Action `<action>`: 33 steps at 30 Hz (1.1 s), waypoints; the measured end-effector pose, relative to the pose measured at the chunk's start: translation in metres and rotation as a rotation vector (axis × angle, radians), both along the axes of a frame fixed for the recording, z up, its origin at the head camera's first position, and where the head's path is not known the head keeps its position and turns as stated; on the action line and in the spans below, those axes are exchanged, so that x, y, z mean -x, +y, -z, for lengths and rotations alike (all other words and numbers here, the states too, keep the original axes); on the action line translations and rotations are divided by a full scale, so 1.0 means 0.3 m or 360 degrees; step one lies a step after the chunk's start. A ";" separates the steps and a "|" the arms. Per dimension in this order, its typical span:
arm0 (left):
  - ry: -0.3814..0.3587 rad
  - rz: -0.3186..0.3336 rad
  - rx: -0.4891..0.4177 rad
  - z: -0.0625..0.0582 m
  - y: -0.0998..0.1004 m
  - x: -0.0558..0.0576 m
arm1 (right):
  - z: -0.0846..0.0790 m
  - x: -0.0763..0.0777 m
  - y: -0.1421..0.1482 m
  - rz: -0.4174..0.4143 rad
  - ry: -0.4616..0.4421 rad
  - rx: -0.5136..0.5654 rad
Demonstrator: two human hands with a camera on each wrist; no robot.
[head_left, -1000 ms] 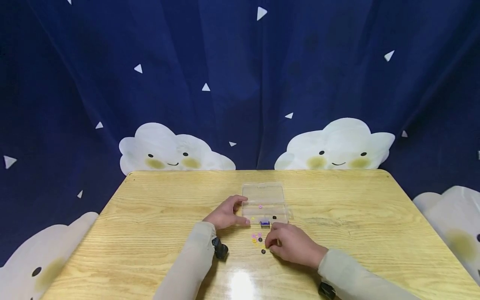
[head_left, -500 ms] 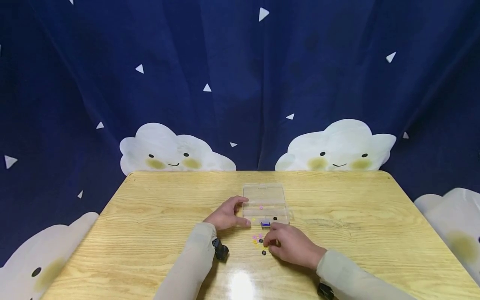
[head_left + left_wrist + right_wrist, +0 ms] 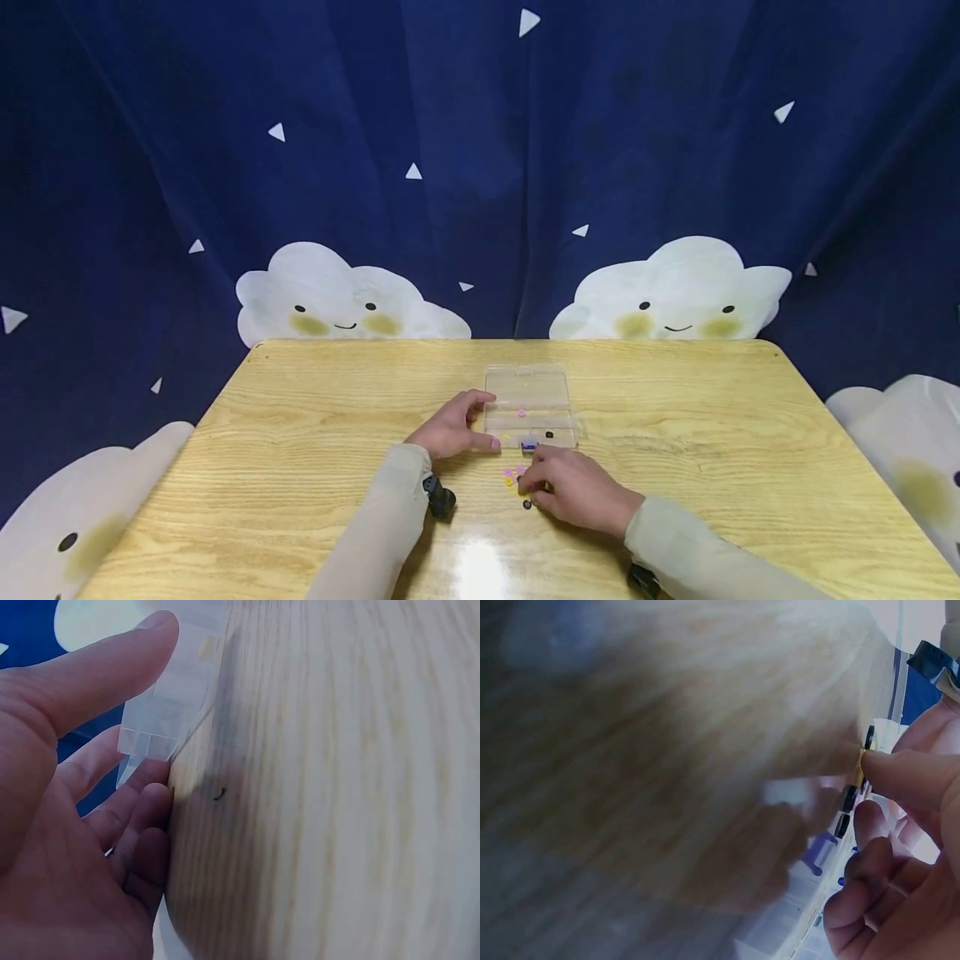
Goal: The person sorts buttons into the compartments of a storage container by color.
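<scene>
A clear plastic box (image 3: 525,423) stands with its lid (image 3: 527,385) folded back. My left hand (image 3: 450,427) holds the box's left end, thumb at the front corner and fingers at the back. Inside lie a pink button (image 3: 522,413), a yellow button (image 3: 506,437) and a black button (image 3: 550,435). Small pink, yellow and black buttons lie loose in front of the box. My right hand (image 3: 573,487) reaches into them, index fingertip over a black button (image 3: 848,798), the thumb by a yellow button (image 3: 859,769). Thumb and index stand apart.
A blue-and-clear latch (image 3: 530,447) sits at the box's front edge. One black button (image 3: 527,504) lies nearest me on the wooden table (image 3: 315,433). A dark blue curtain (image 3: 480,167) with clouds hangs behind the table's far edge.
My right hand has shifted slightly left, and its index finger now partly covers a black button that showed before. My left hand and the box stay put.
</scene>
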State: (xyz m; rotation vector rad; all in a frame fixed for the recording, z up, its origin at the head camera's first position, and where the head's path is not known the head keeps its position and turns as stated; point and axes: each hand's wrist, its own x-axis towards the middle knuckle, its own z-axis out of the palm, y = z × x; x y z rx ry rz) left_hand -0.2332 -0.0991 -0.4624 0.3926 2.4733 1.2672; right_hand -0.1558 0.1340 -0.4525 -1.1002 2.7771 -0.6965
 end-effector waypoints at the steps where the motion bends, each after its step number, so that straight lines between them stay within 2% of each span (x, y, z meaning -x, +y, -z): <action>1: 0.0001 -0.0003 0.0005 0.000 0.000 0.001 | 0.000 0.001 -0.001 -0.0001 0.0005 -0.0004; 11: 0.0000 -0.0013 0.0015 -0.007 0.004 0.001 | -0.001 0.004 -0.016 0.0032 0.0057 -0.0038; 28: -0.0007 -0.0007 0.0007 -0.009 0.003 -0.005 | -0.002 -0.002 -0.021 0.0146 0.0034 -0.0048; 33: 0.0004 -0.0003 0.0028 -0.010 0.002 -0.005 | 0.000 -0.001 -0.024 0.0124 0.0045 -0.0055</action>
